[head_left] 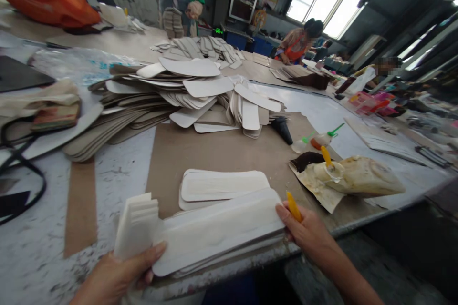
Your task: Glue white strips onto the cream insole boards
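Observation:
My left hand point(119, 267) is closed around a small stack of folded-looking white pieces point(138, 224), and its thumb presses the left end of a long white panel with rounded corners point(222, 228). At the panel's right end, my right hand point(309, 231) pinches the edge while gripping a yellow pointed tool point(294, 207), whose lower part is hidden in the fingers. More panels lie beneath this one, close to the table's front edge. Just behind sits a shorter pair of white panels point(225, 185), one on top of the other.
Large piles of grey and white cut panels point(143, 100) spread across the back. To the right lie a glue-stained container point(372, 176) with a yellow piece in its opening, small bottles point(320, 140) and a black cone point(282, 129). Co-workers stand at the far tables.

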Demonstrator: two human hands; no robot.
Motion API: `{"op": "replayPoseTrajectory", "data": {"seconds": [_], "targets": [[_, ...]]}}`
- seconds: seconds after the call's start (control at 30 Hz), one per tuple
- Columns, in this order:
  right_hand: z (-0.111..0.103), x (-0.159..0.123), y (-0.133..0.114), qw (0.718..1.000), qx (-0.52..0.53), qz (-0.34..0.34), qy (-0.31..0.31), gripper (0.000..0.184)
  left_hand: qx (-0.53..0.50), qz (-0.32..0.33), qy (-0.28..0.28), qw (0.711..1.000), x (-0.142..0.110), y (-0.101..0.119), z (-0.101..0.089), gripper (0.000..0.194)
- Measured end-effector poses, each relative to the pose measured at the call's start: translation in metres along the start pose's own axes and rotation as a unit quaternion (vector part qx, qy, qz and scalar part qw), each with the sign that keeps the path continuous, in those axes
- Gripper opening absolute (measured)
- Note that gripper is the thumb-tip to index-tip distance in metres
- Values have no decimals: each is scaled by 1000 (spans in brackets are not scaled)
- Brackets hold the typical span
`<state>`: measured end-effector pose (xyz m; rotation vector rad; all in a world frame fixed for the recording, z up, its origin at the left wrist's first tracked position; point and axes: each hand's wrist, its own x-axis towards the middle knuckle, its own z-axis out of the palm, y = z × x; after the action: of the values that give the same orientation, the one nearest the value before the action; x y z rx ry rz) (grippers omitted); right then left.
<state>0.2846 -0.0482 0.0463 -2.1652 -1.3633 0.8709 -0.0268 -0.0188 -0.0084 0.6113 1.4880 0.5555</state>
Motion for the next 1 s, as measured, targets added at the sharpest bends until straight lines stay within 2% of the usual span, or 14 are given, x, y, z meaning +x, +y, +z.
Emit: {"op": "replayPoseTrajectory", "data": {"seconds": [0.07, 0.13, 0.23, 0.3, 0.43, 0.63, 0.87, 0.93, 1.0], "targets": [[2, -2, -4, 996, 71, 54, -10, 35, -56, 11, -26, 998, -9, 7, 1, 35], [5, -5, -8, 990, 106, 90, 16, 36, -97, 26, -37, 994, -15, 12, 3, 32], [10, -14, -12, 983, 121, 118, 74, 37, -130, 36, -41, 990, -18, 15, 3, 33], [13, -20, -13, 981, 123, 120, 89, 38, -139, 43, -33, 989, -18, 15, 2, 33], [19, -28, -13, 977, 164, 118, 74, 40, -128, 61, -18, 990, -20, 15, 1, 32], [27, -33, -17, 945, 284, 160, 39, 42, -136, 83, -42, 986, -24, 20, -4, 29], [32, -33, -12, 899, 410, 148, -47, 44, -165, 3, -114, 980, -29, 25, -9, 31], [34, -32, -8, 894, 424, 134, -50, 44, -156, -15, -115, 981, -29, 24, -9, 32], [37, -31, -4, 900, 419, 117, -41, 44, -134, -18, -87, 987, -26, 21, -8, 32]]}}
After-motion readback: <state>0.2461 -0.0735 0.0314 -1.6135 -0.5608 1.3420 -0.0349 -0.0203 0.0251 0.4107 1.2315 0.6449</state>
